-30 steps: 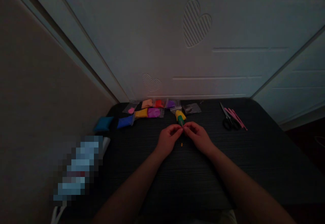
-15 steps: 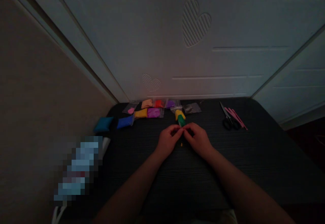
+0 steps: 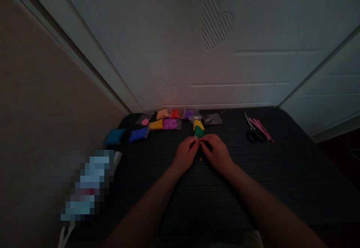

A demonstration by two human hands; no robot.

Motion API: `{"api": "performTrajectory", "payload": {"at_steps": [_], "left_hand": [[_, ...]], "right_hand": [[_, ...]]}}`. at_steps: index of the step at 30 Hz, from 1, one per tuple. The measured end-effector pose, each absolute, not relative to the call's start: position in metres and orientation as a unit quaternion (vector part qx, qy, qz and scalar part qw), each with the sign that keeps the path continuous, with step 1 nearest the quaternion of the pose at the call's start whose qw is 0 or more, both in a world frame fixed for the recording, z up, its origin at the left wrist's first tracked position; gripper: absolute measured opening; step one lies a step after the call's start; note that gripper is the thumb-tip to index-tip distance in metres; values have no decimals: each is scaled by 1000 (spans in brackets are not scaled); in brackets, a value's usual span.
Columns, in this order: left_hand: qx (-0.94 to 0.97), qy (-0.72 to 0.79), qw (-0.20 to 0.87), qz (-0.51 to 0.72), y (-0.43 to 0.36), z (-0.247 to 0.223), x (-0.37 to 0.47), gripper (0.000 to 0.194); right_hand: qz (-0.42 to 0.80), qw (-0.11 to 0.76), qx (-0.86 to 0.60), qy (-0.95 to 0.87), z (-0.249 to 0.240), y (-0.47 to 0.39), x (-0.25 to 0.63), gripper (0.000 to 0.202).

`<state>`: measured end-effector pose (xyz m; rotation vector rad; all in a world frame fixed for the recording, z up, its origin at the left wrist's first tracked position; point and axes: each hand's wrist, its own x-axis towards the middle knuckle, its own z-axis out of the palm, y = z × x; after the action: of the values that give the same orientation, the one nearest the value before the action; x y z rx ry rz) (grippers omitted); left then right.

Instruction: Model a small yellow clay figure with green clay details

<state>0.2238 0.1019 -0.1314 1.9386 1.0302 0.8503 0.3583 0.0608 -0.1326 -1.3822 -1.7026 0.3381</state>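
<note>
Near the middle of the dark table, a small clear bag of green modelling clay (image 3: 199,131) lies with its near end at my fingertips. My left hand (image 3: 186,152) is closed, thumb and fingers pinching the bag's near edge. Opposite it, my right hand (image 3: 217,151) pinches the same edge, and the fingertips of both hands nearly meet. Just behind the green clay, a yellow clay packet (image 3: 198,123) is partly covered by it. A tiny orange-yellow crumb (image 3: 201,159) rests on the table (image 3: 205,195) between my wrists.
Several bagged clays line the back left, among them blue (image 3: 138,134), purple-pink (image 3: 170,124) and red (image 3: 176,114). A teal packet (image 3: 114,136) sits by the left wall. Black-handled scissors (image 3: 252,128) and pink modelling tools (image 3: 261,129) lie at right. A blurred-out device (image 3: 90,184) stands at left.
Both hands have shifted slightly left and away from me. The green clay bag has turned a little, and more of it shows past my fingertips.
</note>
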Motion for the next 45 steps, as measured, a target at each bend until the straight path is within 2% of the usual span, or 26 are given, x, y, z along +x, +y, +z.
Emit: {"api": "performTrajectory", "payload": {"at_steps": [18,32,45], "left_hand": [[771,375,386,339,101,-131,225,22],[763,384,371,365,99,-131,224,22],[777,400,358,329,100,-134,226,24]], "right_hand": [[117,446,-592,-661,-131,65,354,6],[107,427,-564,-699,-125,63,358,12],[98,419,-578,-693,-132,65,358,11]]}}
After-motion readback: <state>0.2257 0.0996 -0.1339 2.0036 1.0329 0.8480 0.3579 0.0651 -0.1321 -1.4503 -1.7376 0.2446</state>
